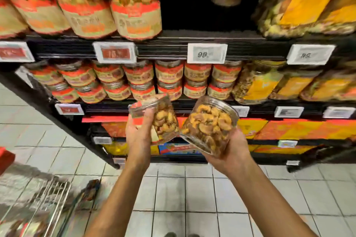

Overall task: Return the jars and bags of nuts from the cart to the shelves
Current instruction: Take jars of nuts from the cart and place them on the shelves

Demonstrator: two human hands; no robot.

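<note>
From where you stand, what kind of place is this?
Most likely a supermarket aisle: shelves stacked with rows of nut jars, price tags along the shelf edges, and a wire cart at the lower left.

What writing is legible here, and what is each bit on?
"98." or "9B.", blurry: white price tag, upper shelf edge.
"16.", blurry: red price tag left of it.
Unreadable: other tags, shelf jar labels, left-hand jar label.
Right-hand jar: no label showing.
</note>
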